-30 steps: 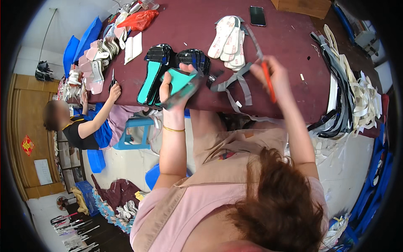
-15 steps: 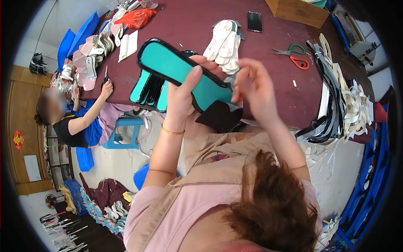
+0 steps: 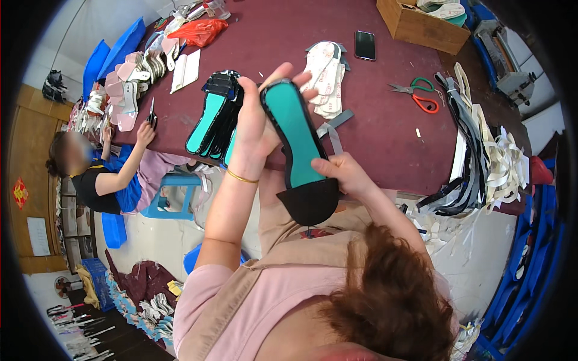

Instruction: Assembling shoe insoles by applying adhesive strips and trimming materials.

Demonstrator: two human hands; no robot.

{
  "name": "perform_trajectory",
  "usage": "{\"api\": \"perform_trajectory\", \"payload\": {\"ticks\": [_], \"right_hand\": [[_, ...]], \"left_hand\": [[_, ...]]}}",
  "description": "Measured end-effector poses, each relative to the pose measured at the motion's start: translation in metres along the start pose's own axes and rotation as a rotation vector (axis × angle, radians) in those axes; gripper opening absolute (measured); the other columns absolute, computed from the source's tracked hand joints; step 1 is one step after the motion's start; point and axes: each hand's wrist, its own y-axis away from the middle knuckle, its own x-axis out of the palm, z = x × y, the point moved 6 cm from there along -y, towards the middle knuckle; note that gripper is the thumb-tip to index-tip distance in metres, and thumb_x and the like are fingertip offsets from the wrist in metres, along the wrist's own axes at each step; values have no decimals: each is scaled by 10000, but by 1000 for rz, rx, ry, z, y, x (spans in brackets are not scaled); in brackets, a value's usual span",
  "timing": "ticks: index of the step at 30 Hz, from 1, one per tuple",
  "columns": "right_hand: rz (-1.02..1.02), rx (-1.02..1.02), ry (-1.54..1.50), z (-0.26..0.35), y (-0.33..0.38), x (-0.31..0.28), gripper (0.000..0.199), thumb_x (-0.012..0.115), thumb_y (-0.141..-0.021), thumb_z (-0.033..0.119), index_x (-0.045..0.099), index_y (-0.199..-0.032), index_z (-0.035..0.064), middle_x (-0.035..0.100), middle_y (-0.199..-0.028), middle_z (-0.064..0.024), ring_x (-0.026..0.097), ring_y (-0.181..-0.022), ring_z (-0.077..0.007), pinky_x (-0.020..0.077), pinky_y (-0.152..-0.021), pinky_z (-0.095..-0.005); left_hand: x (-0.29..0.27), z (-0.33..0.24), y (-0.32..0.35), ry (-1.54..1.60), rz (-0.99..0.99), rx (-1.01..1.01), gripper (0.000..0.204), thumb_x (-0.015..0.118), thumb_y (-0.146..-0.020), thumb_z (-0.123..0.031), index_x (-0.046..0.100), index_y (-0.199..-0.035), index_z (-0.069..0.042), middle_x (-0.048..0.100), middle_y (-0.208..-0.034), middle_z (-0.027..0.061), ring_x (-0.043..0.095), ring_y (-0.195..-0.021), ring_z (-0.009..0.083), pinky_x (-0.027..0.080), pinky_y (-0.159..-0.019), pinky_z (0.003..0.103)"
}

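Above the near edge of the maroon table (image 3: 385, 144), a green-faced sole piece (image 3: 294, 129) is held in the air. Near its black end piece (image 3: 310, 202) it is pinched by the right hand (image 3: 346, 173), the thumb pressed on the green face; by the left hand (image 3: 265, 117), spread wide, the other end is backed rather than clasped. The piece is judged light and fairly stiff lengthwise, the glossy black rim perhaps slippery or tacky; it is probably best taken by both sides at the narrow waist. By the table's right edge, toward the far side, white and green flat pieces are contained in a wooden box (image 3: 418, 30). Near the left edge, the contents of a red plastic bag (image 3: 198, 31) cannot be made out.
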Motion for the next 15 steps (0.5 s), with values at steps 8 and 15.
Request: {"api": "perform_trajectory", "payload": {"ticks": [8, 15], "right_hand": [[-55, -322, 408, 20, -15, 5, 384, 618, -866, 362, 603, -928, -16, 584, -741, -15, 480, -564, -64, 411, -531, -221], [388, 302, -441, -41, -38, -26, 307, 589, -855, 182, 588, -1074, -33, 658, -885, -133, 661, -726, -181, 535, -617, -283]], "left_hand": [[-37, 19, 6, -235, -248, -21, 354, 527, -926, -213, 468, -1190, 14, 577, -1089, 122, 597, -902, 214, 505, -816, 355], [-40, 35, 68, -1660, 613, 241, 389, 593, -823, -235, 576, -1199, -138, 494, -1284, 142, 495, -1097, 363, 395, -927, 414]]}}
